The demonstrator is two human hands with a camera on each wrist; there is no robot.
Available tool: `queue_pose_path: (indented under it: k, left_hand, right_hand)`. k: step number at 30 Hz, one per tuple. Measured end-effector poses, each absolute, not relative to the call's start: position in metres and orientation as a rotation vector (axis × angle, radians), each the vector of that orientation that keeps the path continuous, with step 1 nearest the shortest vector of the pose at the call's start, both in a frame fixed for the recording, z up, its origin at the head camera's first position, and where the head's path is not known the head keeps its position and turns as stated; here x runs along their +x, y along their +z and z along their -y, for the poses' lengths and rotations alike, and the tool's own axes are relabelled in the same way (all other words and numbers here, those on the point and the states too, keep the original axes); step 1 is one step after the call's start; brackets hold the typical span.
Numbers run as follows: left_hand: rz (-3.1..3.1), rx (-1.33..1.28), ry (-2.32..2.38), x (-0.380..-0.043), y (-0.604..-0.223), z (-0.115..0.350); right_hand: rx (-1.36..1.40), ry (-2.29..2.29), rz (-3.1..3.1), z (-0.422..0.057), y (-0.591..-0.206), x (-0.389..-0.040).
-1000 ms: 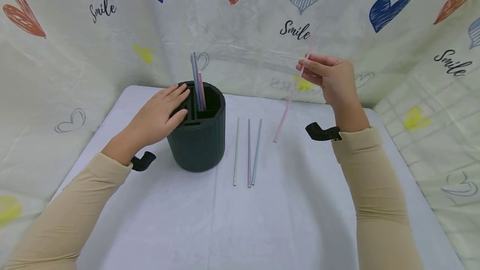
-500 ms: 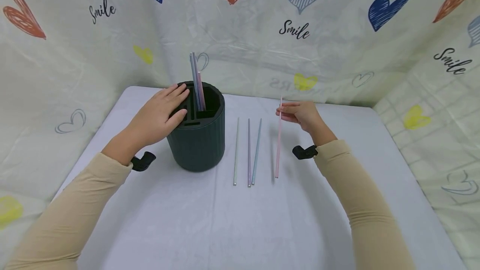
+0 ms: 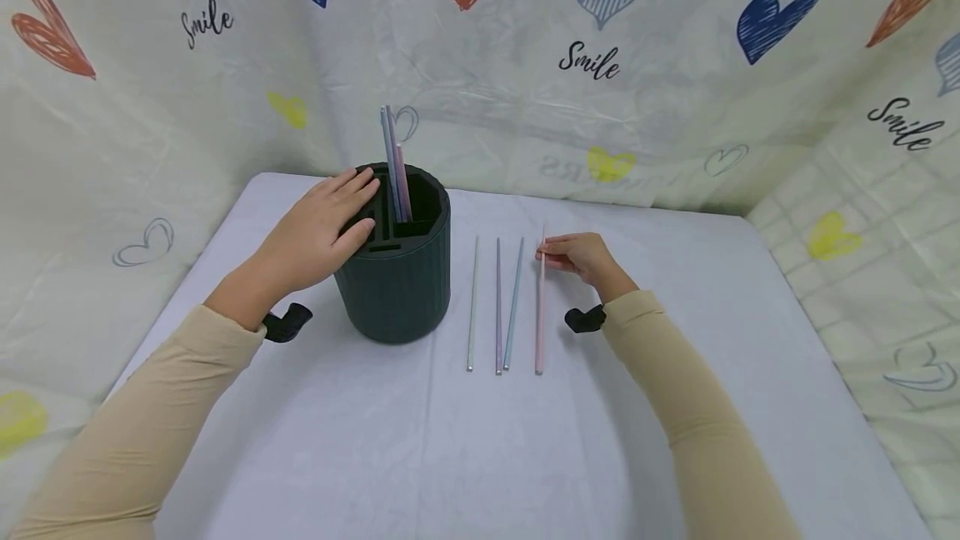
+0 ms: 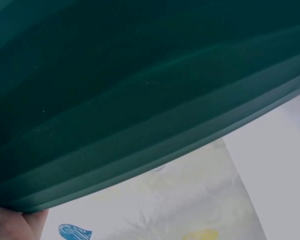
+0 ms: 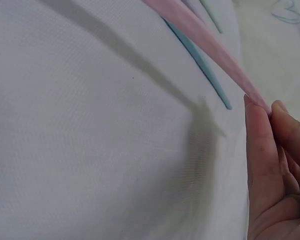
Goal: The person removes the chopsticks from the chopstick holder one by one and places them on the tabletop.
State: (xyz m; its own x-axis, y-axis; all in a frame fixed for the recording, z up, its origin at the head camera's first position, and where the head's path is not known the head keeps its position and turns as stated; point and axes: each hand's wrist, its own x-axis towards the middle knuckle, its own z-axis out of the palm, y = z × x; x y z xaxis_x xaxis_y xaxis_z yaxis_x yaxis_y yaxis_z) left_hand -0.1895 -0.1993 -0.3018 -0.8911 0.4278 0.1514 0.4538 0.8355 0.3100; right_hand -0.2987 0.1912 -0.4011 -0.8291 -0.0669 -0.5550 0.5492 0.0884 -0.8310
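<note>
My left hand [image 3: 318, 227] lies flat across the left side of the top of a dark green ribbed holder [image 3: 393, 298], with its thumb out over the slots. The holder's wall [image 4: 150, 100] fills most of the left wrist view. Between thumb and fingers, my right hand [image 3: 577, 258] pinches the far end of a thin pink stick [image 3: 540, 315]. The pink stick [image 5: 210, 42] hangs close over the cloth, its shadow apart from it in the right wrist view. To its left lie three similar sticks: blue [image 3: 514, 302], purple [image 3: 498, 307] and pale green [image 3: 472, 302].
Several lilac and pink sticks [image 3: 393, 161] stand in the holder's larger compartment. A white cloth covers the table [image 3: 450, 457]. Behind it hangs a patterned curtain [image 3: 495, 65] with hearts and lettering. Black wrist mounts [image 3: 287, 323] sit at both cuffs.
My right hand has come down and left with the pink stick, from raised at the back to low beside the blue one, and the stick has straightened. My left hand stays put.
</note>
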Motion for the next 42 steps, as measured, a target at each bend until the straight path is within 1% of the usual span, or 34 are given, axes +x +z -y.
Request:
queue_pose_path:
  k: [4,12,16,19,25,32,36,42]
  left_hand:
    - [2.942,-0.706,-0.522,-0.190,-0.302,0.200]
    - [2.946,-0.704,-0.527,-0.190,-0.302,0.199]
    - [2.946,-0.709,-0.529,-0.190,-0.302,0.199]
    - [2.945,-0.711,-0.528,-0.190,-0.302,0.199]
    - [2.947,-0.712,-0.532,-0.190,-0.301,0.197]
    - [2.954,-0.701,-0.532,-0.190,-0.300,0.199]
    - [2.951,-0.702,-0.528,-0.190,-0.301,0.200]
    - [2.956,-0.702,-0.519,-0.189,-0.301,0.199]
  right_hand:
    - [0.489,-1.764,-1.959,-0.190,-0.406,-0.299]
    - [0.430,-1.685,-2.102,-0.190,-0.419,-0.296]
    - [0.404,-1.477,-2.326,-0.191,-0.428,-0.302]
    - [0.372,-1.340,-2.455,-0.191,-0.426,-0.306]
    - [0.296,-1.556,-2.469,-0.184,-0.402,-0.303]
    - [0.138,-1.906,-2.310,-0.156,-0.353,-0.293]
    - [-0.015,-2.067,-2.220,-0.133,-0.326,-0.281]
    - [-0.236,-2.097,-2.187,-0.102,-0.300,-0.262]
